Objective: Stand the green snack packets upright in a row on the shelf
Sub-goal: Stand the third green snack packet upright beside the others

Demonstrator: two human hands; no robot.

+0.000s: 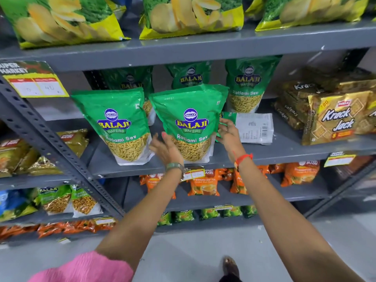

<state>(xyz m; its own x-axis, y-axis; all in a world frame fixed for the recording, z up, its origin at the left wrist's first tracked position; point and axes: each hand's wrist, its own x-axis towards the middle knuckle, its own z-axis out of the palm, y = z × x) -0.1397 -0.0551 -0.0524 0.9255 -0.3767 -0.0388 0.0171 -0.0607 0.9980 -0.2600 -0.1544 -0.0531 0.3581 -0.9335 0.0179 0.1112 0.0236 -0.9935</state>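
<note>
Hands [165, 148] [226, 133] flank upright green packet [190, 121], perhaps touching.

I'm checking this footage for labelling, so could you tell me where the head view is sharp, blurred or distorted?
Head view: the front packet between the left hand and right hand is sharp, its print readable; the biscuit packs at right are smeared; wide-angle distortion bends the shelf edge and tilts the upright; lighting even, with slight glare on the foil.

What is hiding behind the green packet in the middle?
Behind the middle green packet stands another green packet; only its top shows. A packet lying flat pokes out beside the right hand. Anything further back is covered.
</note>
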